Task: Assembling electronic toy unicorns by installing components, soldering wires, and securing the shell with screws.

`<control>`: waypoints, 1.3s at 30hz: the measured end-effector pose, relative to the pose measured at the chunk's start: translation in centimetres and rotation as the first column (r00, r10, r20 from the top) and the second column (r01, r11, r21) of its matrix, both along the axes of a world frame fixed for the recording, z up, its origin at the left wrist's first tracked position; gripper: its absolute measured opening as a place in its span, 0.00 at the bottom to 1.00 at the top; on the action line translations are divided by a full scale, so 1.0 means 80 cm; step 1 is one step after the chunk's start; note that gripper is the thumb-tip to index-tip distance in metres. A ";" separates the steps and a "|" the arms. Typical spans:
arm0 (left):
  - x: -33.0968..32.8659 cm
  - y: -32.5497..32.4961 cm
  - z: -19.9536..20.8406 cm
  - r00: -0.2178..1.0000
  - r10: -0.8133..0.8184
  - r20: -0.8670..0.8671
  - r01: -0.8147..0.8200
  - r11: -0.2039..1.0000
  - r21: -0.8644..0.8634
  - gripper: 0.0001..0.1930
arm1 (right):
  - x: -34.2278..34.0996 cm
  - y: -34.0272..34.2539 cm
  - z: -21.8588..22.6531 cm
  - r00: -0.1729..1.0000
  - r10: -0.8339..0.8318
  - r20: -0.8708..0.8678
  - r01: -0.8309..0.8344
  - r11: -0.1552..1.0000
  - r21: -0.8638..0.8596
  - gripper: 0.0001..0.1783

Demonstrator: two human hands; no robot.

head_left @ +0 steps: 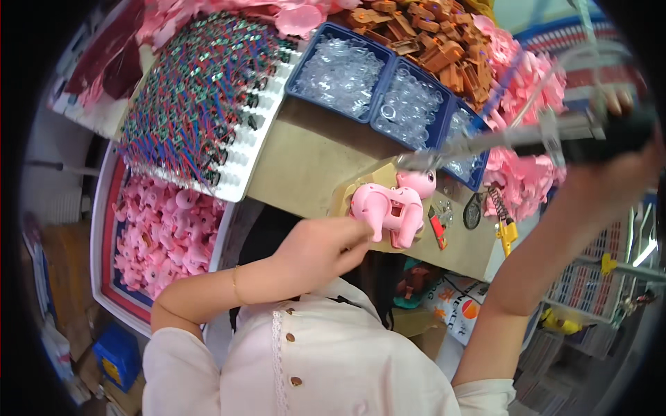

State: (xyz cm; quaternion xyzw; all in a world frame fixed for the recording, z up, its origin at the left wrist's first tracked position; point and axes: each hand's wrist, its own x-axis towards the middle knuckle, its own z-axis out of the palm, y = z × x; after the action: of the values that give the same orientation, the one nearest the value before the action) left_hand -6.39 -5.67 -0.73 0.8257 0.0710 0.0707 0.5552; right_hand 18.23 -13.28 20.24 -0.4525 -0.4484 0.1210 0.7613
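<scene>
Pink toy figure point(388, 196) lies legs toward the wearer in a tan holder point(340, 202) on the table point(291, 163), seemingly part-assembled.
Its body looks joined; the belly opening point(397, 210) is uncovered, so probably unfinished. The left hand point(320, 254) curls at one leg, its grip impossible to tell; the right hand point(610, 170) grasps a motion-blurred black-handled tool point(534, 141), whose tip-to-figure contact is unclear.

Tan table point(298, 163); on it blue bins point(383, 90), white tray point(239, 170).
</scene>
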 end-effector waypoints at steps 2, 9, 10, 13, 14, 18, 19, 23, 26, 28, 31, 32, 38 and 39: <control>0.018 0.015 0.013 1.000 0.006 -0.024 -0.012 0.972 -0.234 0.15 | -0.017 0.037 -0.018 0.876 -0.482 0.026 0.482 0.876 -0.010 0.21; 0.047 0.010 0.029 0.999 0.007 -0.045 -0.024 0.915 -0.404 0.29 | -0.038 -0.056 -0.115 0.520 -0.498 0.694 0.814 0.534 -0.227 0.13; 0.052 0.006 0.029 0.999 0.009 -0.047 -0.024 0.950 -0.310 0.33 | -0.061 -0.077 -0.139 0.665 -0.262 0.699 0.686 0.585 -0.433 0.13; 0.059 -0.005 0.020 0.997 -0.069 0.036 0.073 0.990 -0.123 0.37 | -0.108 -0.093 -0.190 0.795 0.103 0.597 0.344 0.736 -0.584 0.17; 0.060 -0.008 0.021 0.996 -0.088 0.023 0.090 0.988 -0.123 0.37 | -0.116 -0.099 -0.199 0.832 0.118 0.543 0.321 0.695 -0.644 0.13; 0.063 -0.016 0.020 0.997 -0.068 0.049 0.061 0.990 0.129 0.39 | -0.092 -0.115 -0.202 0.879 0.131 0.458 0.257 0.679 -0.688 0.06; 0.064 -0.016 0.016 0.965 -0.009 0.263 -0.082 0.939 0.334 0.39 | -0.082 -0.114 -0.213 0.927 0.058 0.371 0.244 0.659 -0.711 0.06; 0.067 -0.019 -0.024 0.973 0.078 0.218 -0.161 0.904 0.397 0.35 | -0.065 -0.104 -0.254 0.898 0.099 0.429 0.276 0.632 -0.724 0.06; 0.071 -0.020 -0.029 0.964 0.110 0.242 -0.193 0.915 0.354 0.32 | -0.060 -0.098 -0.261 0.873 0.144 0.465 0.279 0.635 -0.720 0.06; 0.073 -0.018 -0.025 0.969 0.075 0.234 -0.166 0.901 0.401 0.30 | -0.056 -0.095 -0.261 0.872 0.159 0.463 0.274 0.626 -0.730 0.06; 0.074 -0.014 -0.022 0.979 -0.019 0.203 -0.091 0.851 0.517 0.26 | -0.059 -0.092 -0.255 0.750 0.138 0.647 0.391 0.696 -0.602 0.06; 0.074 -0.013 -0.021 0.983 -0.063 0.175 -0.052 0.810 0.584 0.24 | -0.065 -0.094 -0.250 0.702 0.164 0.693 0.455 0.645 -0.614 0.08; 0.075 -0.031 -0.009 0.976 -0.187 0.113 0.007 0.545 0.838 0.20 | -0.114 -0.097 -0.235 0.213 0.435 0.875 0.684 0.573 -0.452 0.17; 0.074 -0.033 -0.013 0.977 -0.184 0.109 0.000 0.512 0.859 0.19 | -0.116 -0.094 -0.233 0.147 0.492 0.858 0.703 0.558 -0.441 0.18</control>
State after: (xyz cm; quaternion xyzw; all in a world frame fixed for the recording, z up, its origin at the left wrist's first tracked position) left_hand -0.49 -8.27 -1.76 0.9836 -0.0692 0.1435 0.0846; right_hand 8.94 -20.80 1.59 -0.7410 -0.6659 -0.0799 -0.0314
